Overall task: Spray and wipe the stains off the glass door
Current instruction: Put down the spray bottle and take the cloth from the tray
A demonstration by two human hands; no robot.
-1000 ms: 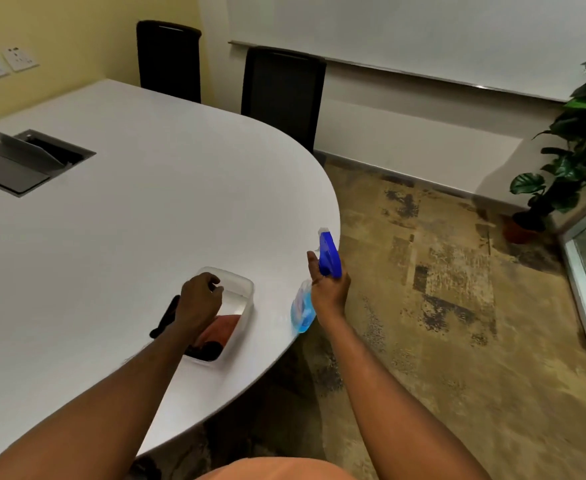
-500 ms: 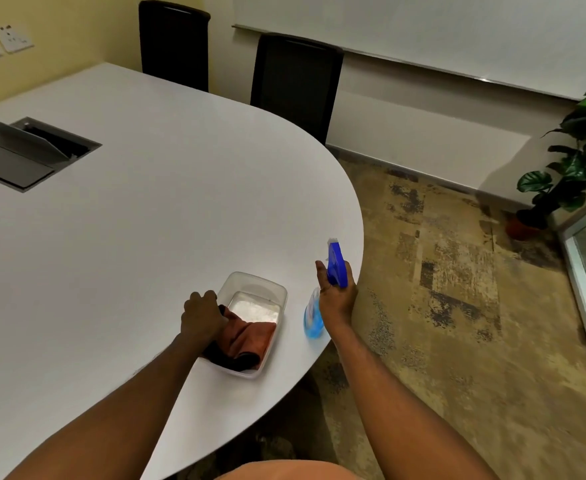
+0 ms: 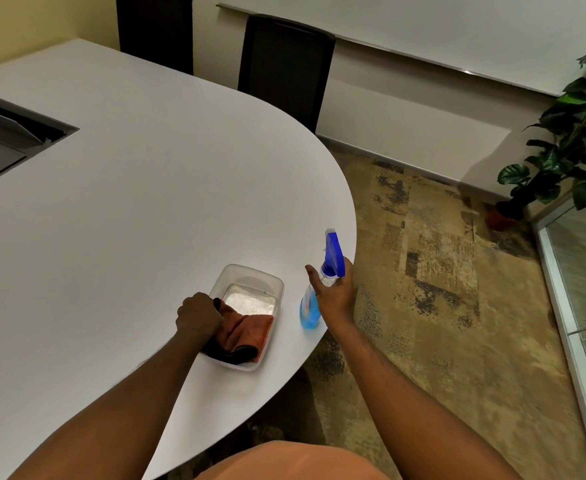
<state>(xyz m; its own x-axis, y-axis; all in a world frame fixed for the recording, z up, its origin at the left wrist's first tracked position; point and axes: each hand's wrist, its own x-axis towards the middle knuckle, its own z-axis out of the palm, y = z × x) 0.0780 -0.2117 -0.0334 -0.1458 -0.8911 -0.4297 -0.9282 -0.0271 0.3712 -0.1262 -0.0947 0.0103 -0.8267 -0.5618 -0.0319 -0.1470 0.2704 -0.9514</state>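
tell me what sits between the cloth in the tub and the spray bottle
In the head view, only the clear plastic tub's right wall and a bare strip of white table separate the orange cloth from the blue spray bottle.

Upright blue spray bottle (image 3: 310,306) at table edge; crumpled orange-black cloth (image 3: 241,336) in clear tub

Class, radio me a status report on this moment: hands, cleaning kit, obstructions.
Left hand gripping cloth in clear tub. Right hand around spray bottle at table edge. Nothing obstructing.
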